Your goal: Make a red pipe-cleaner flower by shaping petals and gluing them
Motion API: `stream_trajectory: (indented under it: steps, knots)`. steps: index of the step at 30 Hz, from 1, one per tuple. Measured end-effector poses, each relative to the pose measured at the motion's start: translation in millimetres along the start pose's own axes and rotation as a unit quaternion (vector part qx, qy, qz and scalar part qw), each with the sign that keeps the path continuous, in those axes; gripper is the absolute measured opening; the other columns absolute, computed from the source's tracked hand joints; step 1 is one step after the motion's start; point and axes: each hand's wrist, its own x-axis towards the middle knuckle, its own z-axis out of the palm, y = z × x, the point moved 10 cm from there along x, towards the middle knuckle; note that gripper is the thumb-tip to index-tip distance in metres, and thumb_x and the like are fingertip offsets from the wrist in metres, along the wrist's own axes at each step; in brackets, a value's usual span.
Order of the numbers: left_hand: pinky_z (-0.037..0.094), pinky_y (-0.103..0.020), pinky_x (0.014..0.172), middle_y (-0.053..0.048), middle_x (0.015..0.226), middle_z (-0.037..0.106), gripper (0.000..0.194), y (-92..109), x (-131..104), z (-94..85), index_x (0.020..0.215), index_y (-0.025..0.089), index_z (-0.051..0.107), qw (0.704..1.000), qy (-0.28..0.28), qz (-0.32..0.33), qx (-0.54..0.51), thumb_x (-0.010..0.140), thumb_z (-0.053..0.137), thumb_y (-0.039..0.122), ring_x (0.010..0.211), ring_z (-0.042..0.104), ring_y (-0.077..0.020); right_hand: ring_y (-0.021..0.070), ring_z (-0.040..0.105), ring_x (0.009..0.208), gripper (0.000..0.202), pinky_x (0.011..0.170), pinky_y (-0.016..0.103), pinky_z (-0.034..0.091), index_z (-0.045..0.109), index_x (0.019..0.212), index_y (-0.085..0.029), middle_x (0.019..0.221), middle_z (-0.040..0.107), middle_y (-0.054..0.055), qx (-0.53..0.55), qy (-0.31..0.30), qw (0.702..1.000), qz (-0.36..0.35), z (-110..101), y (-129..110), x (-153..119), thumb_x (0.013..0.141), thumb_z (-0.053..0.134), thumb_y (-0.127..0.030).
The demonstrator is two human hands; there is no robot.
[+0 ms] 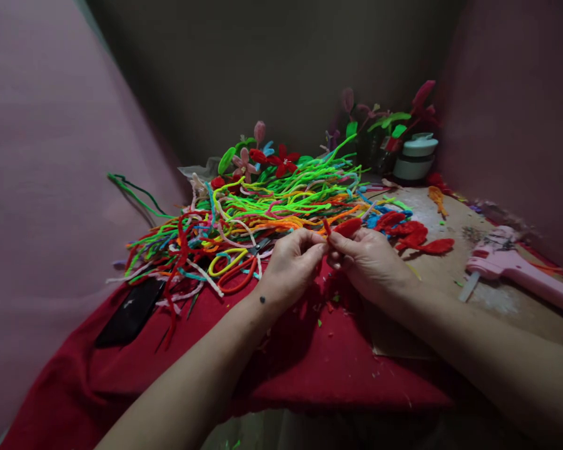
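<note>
In the head view, your left hand (293, 262) and right hand (368, 262) meet at mid-frame, thumbs and fingertips pinched closed on a red fuzzy piece (348, 227). Shaped red petals (411, 236) already lie right of centre; the piece you hold looks part-formed, and many fuzzy stems (286, 203) are heaped unshaped across the centre. The held lobe's long axis runs nearly level, rising slightly toward frame right; a short stub points up at its left end.
</note>
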Motion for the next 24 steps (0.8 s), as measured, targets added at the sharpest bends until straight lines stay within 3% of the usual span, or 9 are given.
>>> stream_trajectory:
  steps: [3, 6, 9, 20, 24]
  knots:
    - [0.039, -0.023, 0.059, 0.000, 0.068, 0.057, 0.006, 14.1, -3.5, -3.9, 0.077, 0.017, 0.052, 0.987, 0.034, 0.103, 0.118, 0.081, 0.050, 0.022, 0.061, 0.052, -0.0110, 0.0076, 0.043, 0.045, 0.026, 0.044, 0.023, 0.032, 0.057, 0.056, -0.014, 0.050, 0.051, -0.002, 0.038, -0.001, 0.999, 0.028, 1.8, 4.8, -0.2, 0.055, 0.078, -0.029]
    - [0.040, -0.025, 0.067, -0.004, 0.079, 0.058, 0.005, 29.4, -11.7, -0.6, 0.080, 0.018, 0.050, 0.943, 0.056, 0.208, 0.255, 0.083, 0.046, 0.018, 0.074, 0.054, -0.0145, 0.0073, 0.043, 0.045, 0.027, 0.043, 0.023, 0.032, 0.056, 0.053, -0.013, 0.049, 0.049, -0.002, 0.057, -0.010, 0.998, 0.040, 4.1, 6.7, -0.5, 0.054, 0.079, -0.028]
    - [0.040, -0.026, 0.068, -0.006, 0.081, 0.056, 0.006, 35.2, -16.1, 3.5, 0.080, 0.018, 0.047, 0.917, 0.052, 0.251, 0.307, 0.084, 0.043, 0.017, 0.076, 0.054, -0.0155, 0.0069, 0.043, 0.045, 0.026, 0.043, 0.022, 0.033, 0.058, 0.054, -0.013, 0.049, 0.050, -0.002, 0.065, -0.017, 0.997, 0.046, 5.5, 7.4, -0.3, 0.053, 0.079, -0.027]
    - [0.043, -0.022, 0.063, -0.002, 0.078, 0.059, 0.002, 19.0, -6.8, 1.4, 0.079, 0.019, 0.048, 0.964, 0.023, 0.162, 0.209, 0.081, 0.048, 0.017, 0.066, 0.057, -0.0109, 0.0068, 0.043, 0.044, 0.024, 0.043, 0.022, 0.034, 0.059, 0.053, -0.012, 0.046, 0.050, -0.003, 0.077, -0.021, 0.995, 0.058, 5.2, 10.0, 0.6, 0.053, 0.079, -0.026]
    - [0.044, -0.021, 0.059, 0.001, 0.073, 0.058, 0.007, 12.7, -3.4, -3.6, 0.082, 0.018, 0.047, 0.978, 0.039, 0.138, 0.149, 0.079, 0.054, 0.020, 0.061, 0.057, -0.0094, 0.0067, 0.044, 0.044, 0.023, 0.042, 0.021, 0.033, 0.059, 0.054, -0.012, 0.048, 0.052, -0.002, 0.086, -0.031, 0.994, 0.061, 5.4, 9.4, 1.5, 0.056, 0.078, -0.024]
